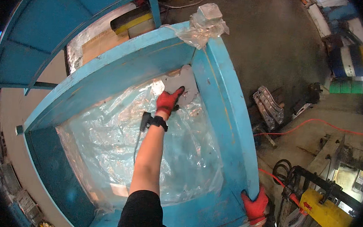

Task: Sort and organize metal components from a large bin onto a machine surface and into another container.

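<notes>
One grey plate (187, 77) lies at my left hand (168, 101), grip unclear, while my right hand (256, 208) clasps the plastic-lined blue bin (232, 117) beside dull floor (259, 47).

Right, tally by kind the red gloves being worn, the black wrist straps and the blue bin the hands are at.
Red gloves: 2
Black wrist straps: 2
Blue bin: 1
Total: 5

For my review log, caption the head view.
Gloved left hand over grey plate in blue bin; right hand gripping its rim.
</notes>
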A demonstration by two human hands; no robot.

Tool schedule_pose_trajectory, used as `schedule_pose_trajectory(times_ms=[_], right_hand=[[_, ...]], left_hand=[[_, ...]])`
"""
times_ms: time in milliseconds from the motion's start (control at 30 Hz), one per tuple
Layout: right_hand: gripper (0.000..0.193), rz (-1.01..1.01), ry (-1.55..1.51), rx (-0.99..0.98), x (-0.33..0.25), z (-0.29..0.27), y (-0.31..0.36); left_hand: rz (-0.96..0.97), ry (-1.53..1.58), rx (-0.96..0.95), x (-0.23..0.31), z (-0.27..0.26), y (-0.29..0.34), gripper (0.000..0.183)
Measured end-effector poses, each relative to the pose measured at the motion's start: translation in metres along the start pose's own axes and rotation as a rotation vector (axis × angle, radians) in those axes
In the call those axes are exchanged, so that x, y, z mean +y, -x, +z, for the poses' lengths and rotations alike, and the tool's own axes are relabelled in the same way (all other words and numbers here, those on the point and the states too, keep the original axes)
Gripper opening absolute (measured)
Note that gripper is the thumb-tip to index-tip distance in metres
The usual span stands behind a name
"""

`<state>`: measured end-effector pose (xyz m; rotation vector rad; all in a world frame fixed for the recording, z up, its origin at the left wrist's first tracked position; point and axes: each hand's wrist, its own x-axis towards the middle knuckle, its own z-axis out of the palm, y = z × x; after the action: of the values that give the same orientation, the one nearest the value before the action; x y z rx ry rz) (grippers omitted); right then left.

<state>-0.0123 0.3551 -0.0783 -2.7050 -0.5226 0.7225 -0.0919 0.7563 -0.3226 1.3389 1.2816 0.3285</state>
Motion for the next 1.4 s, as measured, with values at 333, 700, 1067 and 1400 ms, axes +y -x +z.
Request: schedule_pose_trajectory(times_ms=[333,700,1067,1400], right_hand=[[0.056,-0.060,-0.008,0.007,0.001,0.001,0.000],[0.054,-0.064,0.004,0.051,0.006,0.004,0.004],[0.052,-0.097,-0.049,0.088,-0.006,-0.004,0.008],[0.059,-0.217,-0.088,0.105,0.013,0.000,0.003]], left_hand=[[-0.219,-0.206,-0.186,-0.014,-0.015,0.004,0.072],[-0.305,0.294,0.115,-0.038,0.037,-0.008,0.061],[-0.401,0.590,-0.160,-0.026,0.016,0.065,0.057],[0.356,0.132,-0.631,-0.140,-0.039,0.276,0.025]])
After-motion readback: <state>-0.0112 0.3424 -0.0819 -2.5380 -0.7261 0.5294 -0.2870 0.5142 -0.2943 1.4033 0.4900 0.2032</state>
